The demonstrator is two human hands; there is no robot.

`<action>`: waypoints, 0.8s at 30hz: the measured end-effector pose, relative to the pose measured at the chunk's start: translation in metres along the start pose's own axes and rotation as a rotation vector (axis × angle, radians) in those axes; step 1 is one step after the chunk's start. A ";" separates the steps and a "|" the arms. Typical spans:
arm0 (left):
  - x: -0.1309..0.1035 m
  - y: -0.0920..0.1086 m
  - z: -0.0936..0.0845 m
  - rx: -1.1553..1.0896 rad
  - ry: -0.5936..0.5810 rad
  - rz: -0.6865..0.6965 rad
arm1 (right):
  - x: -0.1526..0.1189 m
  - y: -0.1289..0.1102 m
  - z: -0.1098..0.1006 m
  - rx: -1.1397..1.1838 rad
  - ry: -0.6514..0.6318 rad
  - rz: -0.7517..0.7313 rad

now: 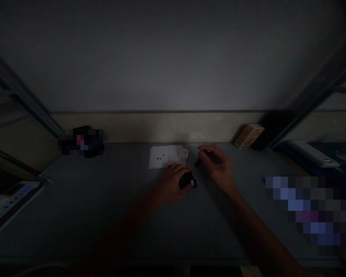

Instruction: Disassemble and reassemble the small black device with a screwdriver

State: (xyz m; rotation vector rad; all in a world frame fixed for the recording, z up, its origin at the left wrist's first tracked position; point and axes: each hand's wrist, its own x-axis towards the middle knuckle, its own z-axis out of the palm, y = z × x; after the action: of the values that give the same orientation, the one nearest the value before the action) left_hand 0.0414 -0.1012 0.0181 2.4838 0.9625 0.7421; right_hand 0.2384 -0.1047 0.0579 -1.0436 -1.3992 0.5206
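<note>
In the dim head view, my left hand (173,184) is closed around a small black device (187,180) just above or on the grey table. My right hand (219,167) pinches a dark, slim tool (200,159), whose thin tip points down and left toward the black device. Behind my left hand lies a white sheet of paper (158,158) with several tiny dark pieces on it. A small white object (183,152) sits at the paper's right side. Whether the tool's tip touches the device cannot be made out.
A yellow box (249,135) stands at the back right of the grey table (98,215). Dark, partly pixelated items (82,142) lie at the back left. At the left edge is a white device (14,204); a pixelated object (308,209) is at the right.
</note>
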 end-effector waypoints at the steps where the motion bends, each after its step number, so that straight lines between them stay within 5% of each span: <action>1: 0.000 0.000 0.000 -0.002 -0.001 0.002 | 0.000 0.001 -0.001 0.036 -0.020 0.022; 6: 0.001 -0.004 0.002 -0.018 0.010 0.012 | 0.001 0.004 -0.007 0.213 -0.116 0.098; 14: 0.001 -0.005 0.002 -0.023 0.008 0.013 | 0.002 0.000 -0.005 -0.097 -0.020 -0.020; 24: 0.002 -0.005 0.001 -0.016 -0.002 -0.005 | 0.003 -0.001 -0.006 0.144 -0.147 0.085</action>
State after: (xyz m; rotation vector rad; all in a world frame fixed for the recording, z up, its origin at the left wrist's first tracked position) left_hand 0.0411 -0.0968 0.0155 2.4668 0.9584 0.7424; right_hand 0.2441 -0.1045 0.0608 -0.9668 -1.4278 0.7618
